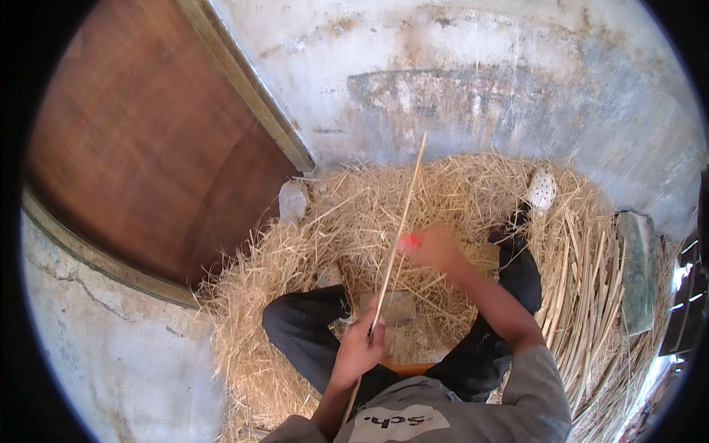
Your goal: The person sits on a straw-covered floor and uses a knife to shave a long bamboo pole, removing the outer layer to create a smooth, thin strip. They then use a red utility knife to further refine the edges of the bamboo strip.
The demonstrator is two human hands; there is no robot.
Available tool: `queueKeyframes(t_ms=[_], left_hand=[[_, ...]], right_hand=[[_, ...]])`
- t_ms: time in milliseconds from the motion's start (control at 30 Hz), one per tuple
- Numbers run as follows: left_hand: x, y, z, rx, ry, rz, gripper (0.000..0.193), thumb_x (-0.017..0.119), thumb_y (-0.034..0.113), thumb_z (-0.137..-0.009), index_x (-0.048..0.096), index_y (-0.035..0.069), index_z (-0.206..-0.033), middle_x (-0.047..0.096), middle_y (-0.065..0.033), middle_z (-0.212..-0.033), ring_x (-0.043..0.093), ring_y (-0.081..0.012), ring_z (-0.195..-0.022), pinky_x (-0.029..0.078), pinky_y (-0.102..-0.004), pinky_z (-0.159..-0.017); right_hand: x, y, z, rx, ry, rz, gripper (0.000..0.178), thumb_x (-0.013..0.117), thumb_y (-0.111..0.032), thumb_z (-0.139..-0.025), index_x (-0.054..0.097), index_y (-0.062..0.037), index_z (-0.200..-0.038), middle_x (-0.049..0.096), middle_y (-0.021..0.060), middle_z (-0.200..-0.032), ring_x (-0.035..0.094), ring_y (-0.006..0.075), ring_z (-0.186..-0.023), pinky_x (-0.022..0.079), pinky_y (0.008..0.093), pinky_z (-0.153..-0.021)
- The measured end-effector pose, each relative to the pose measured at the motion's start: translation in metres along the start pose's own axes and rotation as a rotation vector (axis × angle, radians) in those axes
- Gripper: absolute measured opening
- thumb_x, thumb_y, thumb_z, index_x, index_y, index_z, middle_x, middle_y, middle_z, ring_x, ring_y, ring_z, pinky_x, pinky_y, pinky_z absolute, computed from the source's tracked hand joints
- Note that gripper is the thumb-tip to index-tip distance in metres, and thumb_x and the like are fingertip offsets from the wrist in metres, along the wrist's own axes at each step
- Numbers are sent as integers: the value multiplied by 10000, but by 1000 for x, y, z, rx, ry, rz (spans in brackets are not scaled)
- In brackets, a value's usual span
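Observation:
My left hand [360, 348] is closed around a long, thin, pale strip [401, 224] that looks like split bamboo. The strip slants upward and away, its far tip near the wall, while its lower end passes back beside my left forearm. A small dark thing shows at my left thumb, too small to make out. Farther out and to the right of the strip is my right hand [438, 249], smeared by motion. At its fingers shows a red object [410, 242], close to the strip; its kind is unclear.
Loose straw-like shavings [347, 199] cover the ground around my bent legs. A bundle of long pale strips [583, 288] lies on the right, beside a greenish stone slab [636, 273]. A stained wall [473, 88] and a brown door [162, 148] stand ahead and left.

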State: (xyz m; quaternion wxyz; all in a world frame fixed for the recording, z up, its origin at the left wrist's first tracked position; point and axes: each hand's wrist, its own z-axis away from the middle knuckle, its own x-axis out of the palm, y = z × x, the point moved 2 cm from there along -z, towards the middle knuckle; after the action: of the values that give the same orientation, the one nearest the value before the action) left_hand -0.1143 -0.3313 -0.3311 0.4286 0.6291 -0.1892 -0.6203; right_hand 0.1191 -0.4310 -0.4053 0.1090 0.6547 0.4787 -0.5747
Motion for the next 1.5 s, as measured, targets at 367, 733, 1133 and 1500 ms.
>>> queueKeyframes(t_ms=[367, 733, 1133, 1500], left_hand=[[7, -8, 4, -9, -39, 51, 441, 472, 59, -934, 433, -1, -1369, 616, -259, -1009, 601, -146, -815, 470, -279, -780], [11, -11, 34, 117, -22, 98, 497, 516, 50, -902, 416, 13, -1387, 572, -160, -727, 605, -224, -627, 482, -334, -614], [10, -15, -19, -163, -143, 746, 500, 500, 97, -973, 361, 110, -1453, 477, 23, -704, 410, -36, -494, 357, -202, -446], [9, -16, -11, 33, -17, 278, 424, 466, 168, -1004, 407, 23, -1398, 456, 14, -736, 399, -52, -644, 380, -216, -567]], right_hand=[[-2, 33, -16, -3, 118, 86, 710, 488, -774, -758, 653, -95, -634, 595, 79, -525, 600, 266, -473, 487, 418, -546], [-27, 113, -43, 430, 110, 143, 747, 373, -755, -840, 709, -92, -767, 587, 118, -560, 587, 266, -537, 451, 414, -492], [-29, -18, 11, -54, 73, -58, 633, 581, -725, -727, 688, -104, -664, 552, 104, -503, 585, 282, -484, 442, 394, -459], [-12, 11, -7, 109, 17, -51, 734, 452, -790, -764, 687, -100, -681, 585, 92, -530, 617, 294, -517, 450, 413, -457]])
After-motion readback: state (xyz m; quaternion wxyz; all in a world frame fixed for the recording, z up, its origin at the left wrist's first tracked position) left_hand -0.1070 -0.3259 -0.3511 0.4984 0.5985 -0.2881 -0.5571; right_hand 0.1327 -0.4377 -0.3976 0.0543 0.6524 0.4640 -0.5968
